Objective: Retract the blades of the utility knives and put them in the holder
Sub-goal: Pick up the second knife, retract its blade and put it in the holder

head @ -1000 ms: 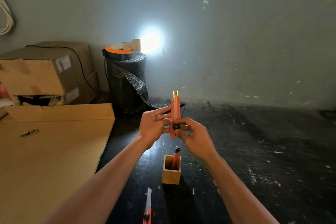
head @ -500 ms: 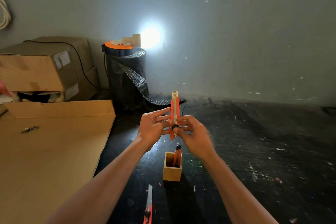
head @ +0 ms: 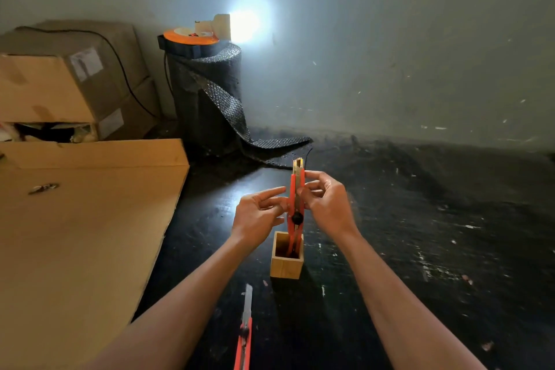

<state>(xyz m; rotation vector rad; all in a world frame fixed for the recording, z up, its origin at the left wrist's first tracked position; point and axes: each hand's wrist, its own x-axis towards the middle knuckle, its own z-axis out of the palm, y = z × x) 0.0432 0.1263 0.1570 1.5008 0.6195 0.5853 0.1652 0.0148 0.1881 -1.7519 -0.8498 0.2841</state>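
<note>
An orange utility knife (head: 295, 189) stands upright with its lower end inside the small wooden holder (head: 285, 268) on the black surface. My right hand (head: 326, 204) pinches its upper part. My left hand (head: 258, 216) is beside the knife at its left, fingers spread, holding nothing. Another orange knife handle shows inside the holder behind it. A further orange knife (head: 244, 336) with its long blade extended lies on the surface in front of the holder, between my forearms.
A large cardboard sheet (head: 84, 234) covers the left side, with a small metal object (head: 43, 188) on it. Cardboard boxes (head: 69, 81) stand at the back left. A roll of black bubble wrap (head: 207, 99) with a tape roll and lamp on top stands by the wall.
The knife has come down from mid-air into the holder. My left hand has let go of it and opened, while my right hand shifted up the handle.
</note>
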